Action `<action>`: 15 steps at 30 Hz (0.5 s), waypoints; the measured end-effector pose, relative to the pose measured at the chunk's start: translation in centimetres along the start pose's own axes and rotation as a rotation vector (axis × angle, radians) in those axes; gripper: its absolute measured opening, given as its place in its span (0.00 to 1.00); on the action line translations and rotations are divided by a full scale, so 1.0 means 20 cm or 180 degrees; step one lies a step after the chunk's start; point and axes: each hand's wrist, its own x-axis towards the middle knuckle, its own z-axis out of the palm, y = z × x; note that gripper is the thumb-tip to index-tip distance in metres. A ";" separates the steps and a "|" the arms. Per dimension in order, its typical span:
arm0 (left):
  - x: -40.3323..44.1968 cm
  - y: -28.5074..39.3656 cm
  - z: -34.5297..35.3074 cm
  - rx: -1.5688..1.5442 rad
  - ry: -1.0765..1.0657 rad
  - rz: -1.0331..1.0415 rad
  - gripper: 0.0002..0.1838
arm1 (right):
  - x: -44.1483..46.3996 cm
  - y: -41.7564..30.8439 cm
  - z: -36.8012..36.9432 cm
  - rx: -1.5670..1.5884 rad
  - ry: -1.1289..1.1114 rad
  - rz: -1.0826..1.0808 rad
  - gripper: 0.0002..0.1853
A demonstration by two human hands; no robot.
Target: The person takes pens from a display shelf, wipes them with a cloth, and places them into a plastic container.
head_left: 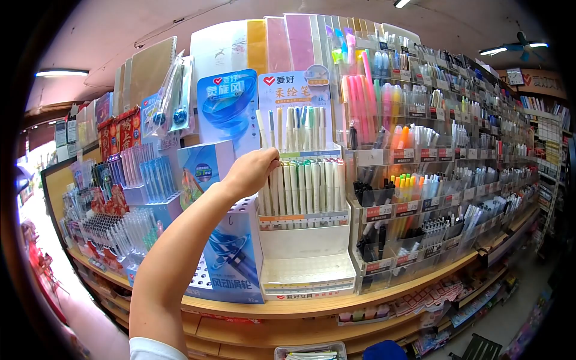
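Observation:
My left hand (pixel 255 171) reaches up from the lower left, its fingers closed in a pinch on a slim white marker pen at the left end of the display rack (pixel 303 240). The fingers partly hide that pen. Beside them stand several white marker pens (pixel 309 189) with coloured ends, upright in the middle row. Behind is an upper row of similar marker pens (pixel 306 129), where one at the far left leans. The rack's lowest step is bare white plastic. My right hand is out of view.
Left of the rack stands a blue pen display box (pixel 234 258), close to my forearm. Clear tiered holders (pixel 414 207) full of pens line the right. Below the wooden shelf edge (pixel 324 307) sits a plastic box of pens (pixel 309 350), with a blue object (pixel 387 350) beside it.

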 end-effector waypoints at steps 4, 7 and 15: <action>-0.03 0.05 -0.02 0.0032 -0.0037 -0.0199 0.09 | -0.05 0.04 0.07 0.0354 0.0353 0.0130 0.13; -0.03 0.06 -0.03 -0.0026 -0.0113 -0.0346 0.12 | -0.07 0.10 0.12 0.0595 0.0371 0.0160 0.13; 0.02 -0.03 -0.04 -0.1012 -0.0333 -0.0525 0.11 | -0.08 0.09 0.12 0.0490 0.0260 0.0666 0.11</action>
